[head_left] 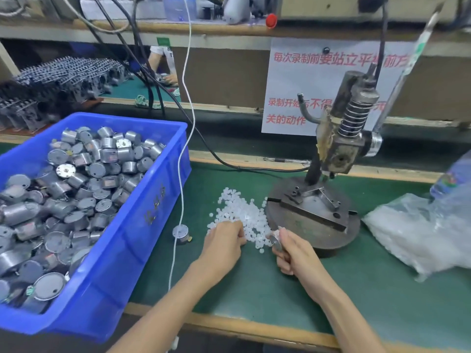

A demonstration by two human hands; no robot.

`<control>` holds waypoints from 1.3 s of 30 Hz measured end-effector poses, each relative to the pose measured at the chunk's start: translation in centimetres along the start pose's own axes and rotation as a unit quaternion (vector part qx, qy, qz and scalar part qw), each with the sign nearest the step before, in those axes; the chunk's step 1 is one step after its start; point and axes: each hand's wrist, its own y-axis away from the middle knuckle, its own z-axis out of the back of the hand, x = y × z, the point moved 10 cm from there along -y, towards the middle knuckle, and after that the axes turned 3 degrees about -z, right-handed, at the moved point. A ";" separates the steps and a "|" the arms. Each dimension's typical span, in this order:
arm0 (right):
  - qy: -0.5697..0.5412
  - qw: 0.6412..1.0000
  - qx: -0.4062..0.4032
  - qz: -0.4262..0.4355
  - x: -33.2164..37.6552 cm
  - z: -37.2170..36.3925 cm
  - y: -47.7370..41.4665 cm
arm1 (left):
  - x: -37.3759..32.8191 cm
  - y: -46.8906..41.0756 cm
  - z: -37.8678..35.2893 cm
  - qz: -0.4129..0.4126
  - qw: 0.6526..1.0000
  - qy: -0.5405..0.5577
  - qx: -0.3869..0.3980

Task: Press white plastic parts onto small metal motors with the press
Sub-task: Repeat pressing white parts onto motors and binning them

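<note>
Lower centre of frame: both hands working just in front of the press.

Right hand (293, 253): fingers wrapped round one motor (276, 240), held on edge with its flat round face towards the pile, just off the front rim of the round base (318, 240).

Left hand (224, 238): knuckles up, fingers bent down into the near edge of the white plastic parts (239, 210). Fingertips are hidden, so I cannot tell whether a part is pinched.

The parts lie heaped loose on the green mat (254, 289), touching the left side of the base.

Press (341, 151): right of centre, spring-loaded head raised; the fixture plate (313, 207) under it holds nothing.

Stock: blue crate (142, 225) at left, heaped with motors. One loose motor (181, 234) sits on the mat between crate and hands, and a white cable (182, 154) hangs down in front of it. Plastic bag (420, 230) at right edge.

Handling, my judgement:
- Motor: rigid steel can, dense for its size, smooth and likely a little slick. Hold it by the cylindrical wall, as it is held here, and keep off the shaft end and terminals.
- Plastic parts: tiny, nearly weightless and translucent, and they probably roll and scatter at a touch. Take one with a thumb-and-forefinger pinch from the thin edge of the pile. They look stiff but easy to cock on a shaft, so seat one squarely before pressing.
</note>
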 end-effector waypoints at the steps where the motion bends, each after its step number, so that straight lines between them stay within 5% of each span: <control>1: 0.003 1.000 -0.001 -0.003 -0.1 0.1 -0.2 | -0.1 0.2 0.0 -0.011 1.000 -0.006 -0.001; 9: 0.072 0.997 -0.012 0.028 0.2 -0.6 -0.7 | -2.1 2.1 -0.9 -0.108 0.993 0.044 -0.009; 20: 0.128 0.986 -0.022 0.106 0.5 -0.5 0.1 | -0.4 2.4 -1.2 -0.086 0.984 0.154 0.001; 30: 0.222 0.953 -0.029 0.204 1.7 -2.1 1.2 | -0.2 4.0 -0.2 -0.099 0.977 0.173 -0.078; 39: 0.287 0.928 -0.050 0.232 1.8 -2.3 1.0 | 0.0 3.9 -0.7 -0.105 0.979 0.162 -0.061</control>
